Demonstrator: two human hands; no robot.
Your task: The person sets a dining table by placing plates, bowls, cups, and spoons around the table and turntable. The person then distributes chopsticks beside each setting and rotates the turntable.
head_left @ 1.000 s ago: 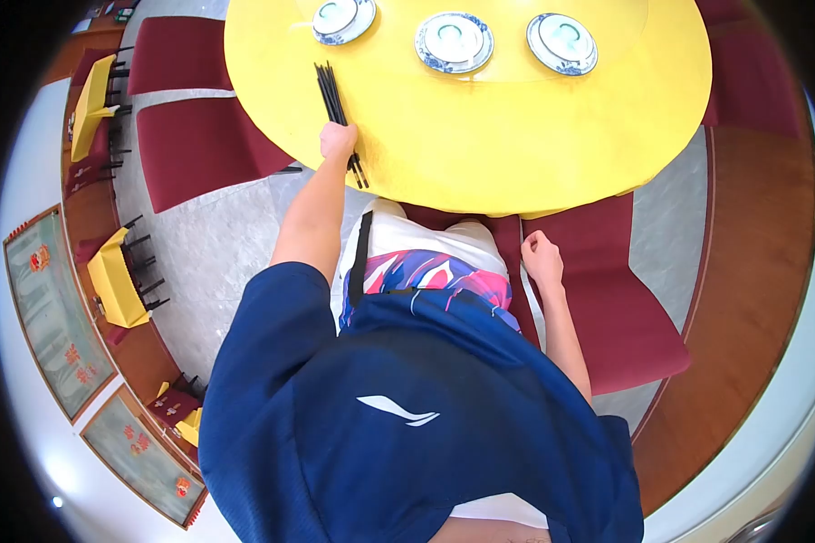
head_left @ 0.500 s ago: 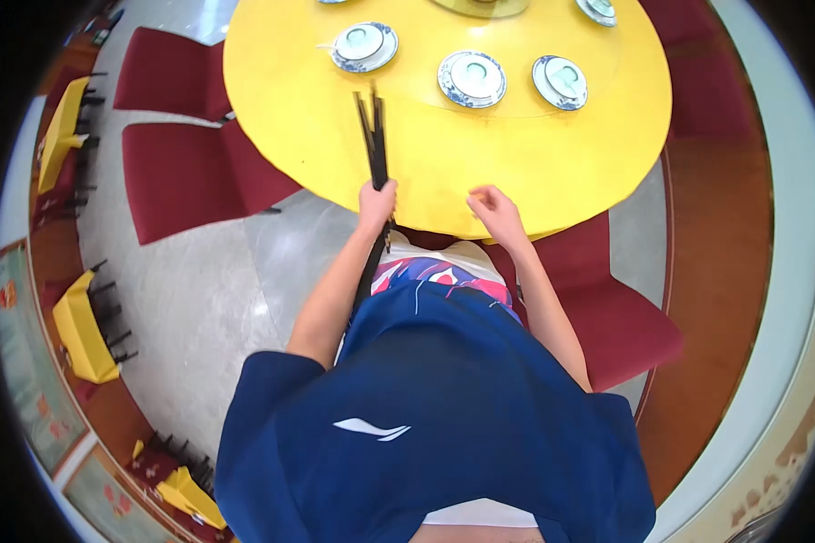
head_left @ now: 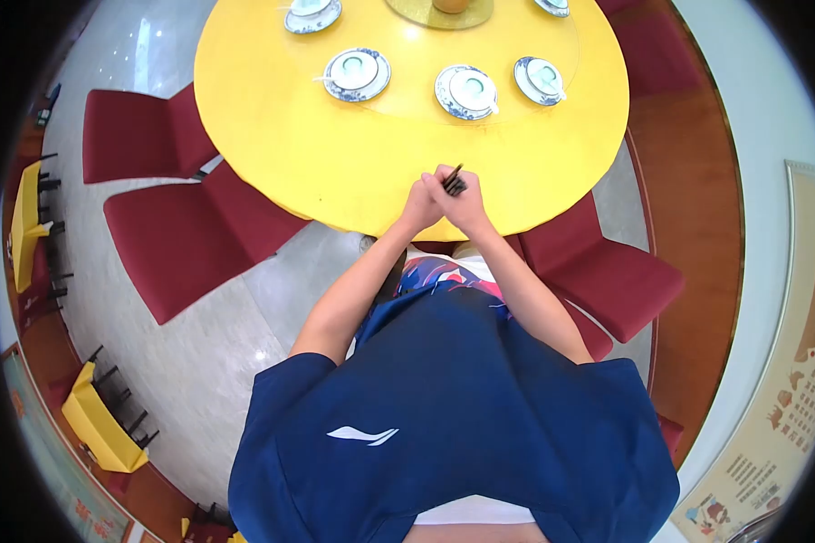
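Note:
A bundle of black chopsticks (head_left: 455,185) points end-on toward me over the near edge of the round table. My right hand (head_left: 465,206) is closed around the bundle, its thumb side up. Pressed against it, my left hand (head_left: 420,208) is also closed on the chopsticks, its fingers partly hidden. Beyond my hands on the yellow tablecloth (head_left: 335,172) are blue-and-white place settings: a left plate with bowl (head_left: 357,75), a middle one (head_left: 466,92) and a right one (head_left: 539,81), with small white spoons.
Farther back, another place setting (head_left: 313,16) and a round glass turntable (head_left: 407,11) are partly cut off. Dark red chairs (head_left: 177,244) stand at the left, and another red chair (head_left: 616,276) at the right. Smaller yellow-covered tables (head_left: 100,421) line the far left.
The chopsticks, upright in my left hand before, have swung to point toward me between both hands. My right hand has moved left to join the left hand. The view has shifted.

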